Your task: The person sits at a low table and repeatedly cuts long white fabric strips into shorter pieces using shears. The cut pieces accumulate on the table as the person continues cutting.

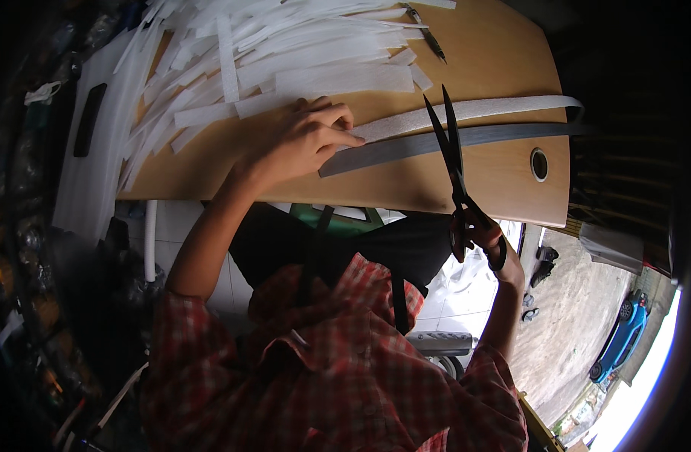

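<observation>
The left hand touches a white strip lying on the table, its pinch impossible to tell; the right hand grips black scissors, blades parted.

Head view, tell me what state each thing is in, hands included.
Scissors: open, blades slightly apart, pointing away from the person.
Right hand: closed around the scissors' handles.
Left hand: fingers bent, touching the white strip.
White strip: laid out long, curling at the table's right edge.
Grey strip: uncurled, reaching past that edge.
White pieces: heaped loosely.
Pen: lying down.
</observation>
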`<state>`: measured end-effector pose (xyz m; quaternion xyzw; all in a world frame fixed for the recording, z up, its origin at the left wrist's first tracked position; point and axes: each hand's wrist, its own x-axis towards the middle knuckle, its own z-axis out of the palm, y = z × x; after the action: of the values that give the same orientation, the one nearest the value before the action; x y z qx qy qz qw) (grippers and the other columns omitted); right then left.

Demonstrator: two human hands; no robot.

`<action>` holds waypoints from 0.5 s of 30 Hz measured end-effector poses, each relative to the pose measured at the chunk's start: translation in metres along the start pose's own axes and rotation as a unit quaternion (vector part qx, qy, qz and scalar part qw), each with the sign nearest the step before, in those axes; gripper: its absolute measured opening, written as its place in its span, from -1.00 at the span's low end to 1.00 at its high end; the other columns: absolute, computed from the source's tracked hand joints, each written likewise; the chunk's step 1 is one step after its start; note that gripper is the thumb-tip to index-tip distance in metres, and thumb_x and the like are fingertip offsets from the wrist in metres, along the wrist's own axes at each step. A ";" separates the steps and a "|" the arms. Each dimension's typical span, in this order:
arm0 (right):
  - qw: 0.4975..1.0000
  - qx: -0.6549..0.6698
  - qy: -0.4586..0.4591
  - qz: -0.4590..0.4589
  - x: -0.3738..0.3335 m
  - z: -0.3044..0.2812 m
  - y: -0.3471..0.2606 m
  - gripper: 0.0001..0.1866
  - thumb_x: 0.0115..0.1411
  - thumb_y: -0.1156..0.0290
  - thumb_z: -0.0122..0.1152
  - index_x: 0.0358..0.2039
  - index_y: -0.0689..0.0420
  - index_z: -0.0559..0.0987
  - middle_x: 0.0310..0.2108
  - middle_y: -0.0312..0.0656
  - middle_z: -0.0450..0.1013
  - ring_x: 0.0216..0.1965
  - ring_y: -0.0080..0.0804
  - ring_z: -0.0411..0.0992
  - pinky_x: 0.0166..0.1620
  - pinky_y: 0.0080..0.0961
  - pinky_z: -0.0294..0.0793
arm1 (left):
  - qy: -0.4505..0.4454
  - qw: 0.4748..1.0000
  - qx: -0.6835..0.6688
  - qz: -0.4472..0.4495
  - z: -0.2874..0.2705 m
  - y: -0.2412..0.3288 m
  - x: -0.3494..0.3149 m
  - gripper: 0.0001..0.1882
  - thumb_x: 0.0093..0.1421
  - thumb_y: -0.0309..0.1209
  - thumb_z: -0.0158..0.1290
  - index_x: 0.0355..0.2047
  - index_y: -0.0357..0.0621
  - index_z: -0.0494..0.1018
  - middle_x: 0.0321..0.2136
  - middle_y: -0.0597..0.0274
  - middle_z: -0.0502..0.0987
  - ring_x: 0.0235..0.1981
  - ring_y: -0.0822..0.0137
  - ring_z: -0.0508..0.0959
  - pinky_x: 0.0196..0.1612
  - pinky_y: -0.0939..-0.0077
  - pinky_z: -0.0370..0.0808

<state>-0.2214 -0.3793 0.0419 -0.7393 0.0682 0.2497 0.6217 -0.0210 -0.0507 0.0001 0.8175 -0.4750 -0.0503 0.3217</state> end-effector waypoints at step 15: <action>0.992 -0.064 0.032 0.100 -0.049 -0.025 -0.016 0.03 0.10 -0.54 -0.24 -0.05 0.34 0.46 -0.41 -0.17 0.44 -0.43 -0.50 0.41 -0.25 -0.49 0.39 | 0.018 1.000 -0.007 -0.001 -0.008 0.010 -0.008 -0.79 -0.04 -0.67 0.07 -0.36 -0.24 0.54 -0.21 0.24 0.55 -0.18 0.18 0.50 -0.04 0.27 0.42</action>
<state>-0.2501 -0.4102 0.0805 -0.7747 0.1454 0.2909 0.5422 -0.0296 -0.0438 0.0105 0.8168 -0.4677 -0.0389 0.3356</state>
